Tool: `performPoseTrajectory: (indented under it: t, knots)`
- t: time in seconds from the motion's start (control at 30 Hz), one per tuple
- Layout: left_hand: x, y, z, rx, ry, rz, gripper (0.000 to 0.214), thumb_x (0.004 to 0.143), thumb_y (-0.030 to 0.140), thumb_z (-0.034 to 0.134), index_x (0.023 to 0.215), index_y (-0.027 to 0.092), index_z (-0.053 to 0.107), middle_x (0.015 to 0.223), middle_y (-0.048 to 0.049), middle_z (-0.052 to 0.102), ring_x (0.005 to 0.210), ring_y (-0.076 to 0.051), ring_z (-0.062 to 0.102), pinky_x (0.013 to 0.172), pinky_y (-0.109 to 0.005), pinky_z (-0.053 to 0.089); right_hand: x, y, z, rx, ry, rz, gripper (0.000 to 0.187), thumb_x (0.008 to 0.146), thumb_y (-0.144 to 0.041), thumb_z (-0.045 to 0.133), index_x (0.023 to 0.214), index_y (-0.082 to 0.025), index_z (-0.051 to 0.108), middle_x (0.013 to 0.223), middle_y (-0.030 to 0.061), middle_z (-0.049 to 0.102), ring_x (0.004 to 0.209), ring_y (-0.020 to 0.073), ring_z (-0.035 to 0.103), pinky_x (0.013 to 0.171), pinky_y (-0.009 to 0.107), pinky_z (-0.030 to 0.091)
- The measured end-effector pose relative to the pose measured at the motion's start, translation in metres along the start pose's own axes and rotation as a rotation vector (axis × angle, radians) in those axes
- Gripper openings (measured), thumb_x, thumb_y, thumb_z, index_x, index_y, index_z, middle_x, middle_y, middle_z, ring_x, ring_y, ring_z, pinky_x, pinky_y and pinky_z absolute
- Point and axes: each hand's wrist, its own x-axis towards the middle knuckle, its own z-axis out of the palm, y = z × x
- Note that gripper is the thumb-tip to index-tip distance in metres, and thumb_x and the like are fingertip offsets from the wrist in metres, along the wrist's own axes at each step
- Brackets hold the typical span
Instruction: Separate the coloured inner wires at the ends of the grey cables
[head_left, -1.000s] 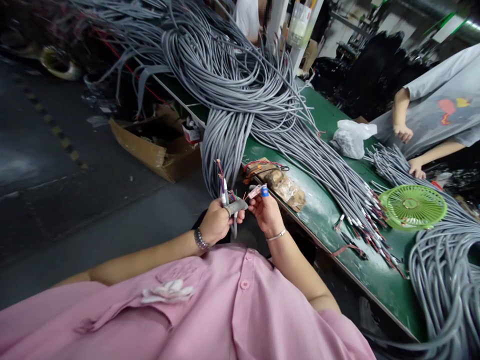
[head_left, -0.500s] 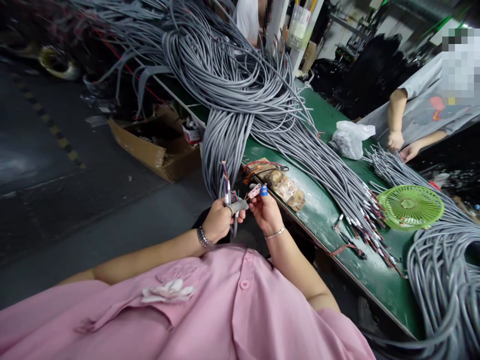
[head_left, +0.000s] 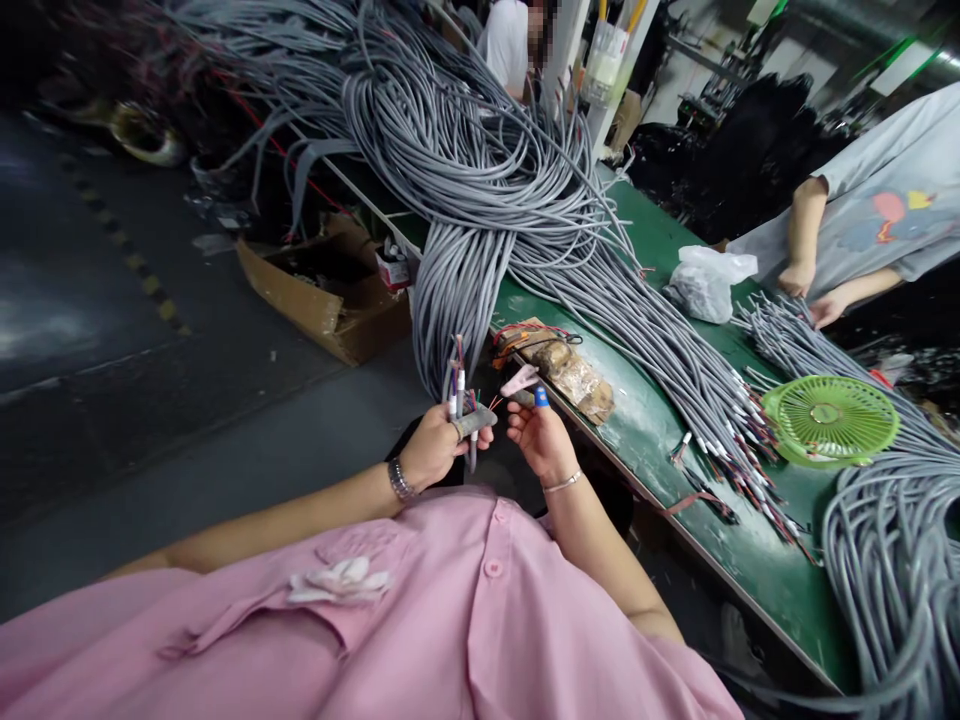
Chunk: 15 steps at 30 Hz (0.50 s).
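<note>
Cable end (head_left: 465, 418): grey, coloured wires sticking up; just above the centre of the head view, off the table's edge.
Left hand (head_left: 433, 452): closed round the cable end.
Right hand (head_left: 541, 440): at 3 o'clock of the left, apart from it — pinches a pink strip (head_left: 519, 381); blue cap (head_left: 541, 397) on one fingertip.
Green table (head_left: 652, 430): at 3 o'clock of the hands — cable bundles (head_left: 480, 180) heaped at 12 o'clock.
</note>
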Motion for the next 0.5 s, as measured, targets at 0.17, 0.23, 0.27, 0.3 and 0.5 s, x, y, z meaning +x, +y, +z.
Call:
performPoseTrajectory:
  t: [0.17,0.23,0.27,0.3,0.5]
  knots:
    - [0.003,-0.001,0.006,-0.010,-0.086,-0.015,0.036,0.064,0.027,0.079,0.096,0.014,0.070,0.086,-0.0109,0.072,0.063,-0.013,0.062,0.039,-0.018,0.022,-0.010,-0.006,-0.011,-0.126,0.015,-0.134,0.033,0.076,-0.048,0.069,0.090,-0.018,0.067,0.081,0.0013,0.066,0.059,0.0077,0.054,0.054,0.020,0.045]
    - [0.002,-0.001,0.007,-0.035,-0.120,-0.007,0.038,0.063,0.024,0.079,0.099,0.014,0.070,0.092,-0.0118,0.072,0.065,-0.012,0.061,0.040,-0.018,0.023,-0.014,-0.009,-0.015,-0.199,0.022,-0.164,0.031,0.076,-0.045,0.069,0.093,-0.018,0.068,0.081,0.0010,0.066,0.059,0.0072,0.053,0.055,0.020,0.045]
    - [0.002,-0.001,0.007,-0.049,-0.137,-0.007,0.038,0.064,0.022,0.078,0.100,0.014,0.070,0.094,-0.0119,0.072,0.066,-0.012,0.061,0.041,-0.018,0.023,-0.015,-0.010,-0.016,-0.231,0.026,-0.171,0.031,0.076,-0.044,0.069,0.094,-0.018,0.068,0.081,0.0009,0.066,0.059,0.0070,0.053,0.055,0.020,0.045]
    - [0.002,-0.001,0.007,-0.060,-0.158,-0.010,0.038,0.064,0.021,0.078,0.101,0.015,0.070,0.096,-0.0117,0.072,0.067,-0.012,0.061,0.041,-0.018,0.024,-0.017,-0.010,-0.016,-0.260,0.027,-0.174,0.031,0.076,-0.044,0.069,0.095,-0.018,0.069,0.082,0.0010,0.066,0.059,0.0068,0.052,0.055,0.020,0.044]
    - [0.002,-0.007,-0.002,-0.066,-0.282,0.009,0.038,0.069,0.020,0.074,0.106,0.015,0.068,0.104,-0.0143,0.069,0.082,-0.016,0.064,0.048,-0.018,0.032,-0.024,-0.004,-0.009,-0.457,0.011,-0.218,0.027,0.076,-0.041,0.069,0.092,-0.018,0.071,0.078,0.0024,0.067,0.057,0.0080,0.051,0.055,0.021,0.043]
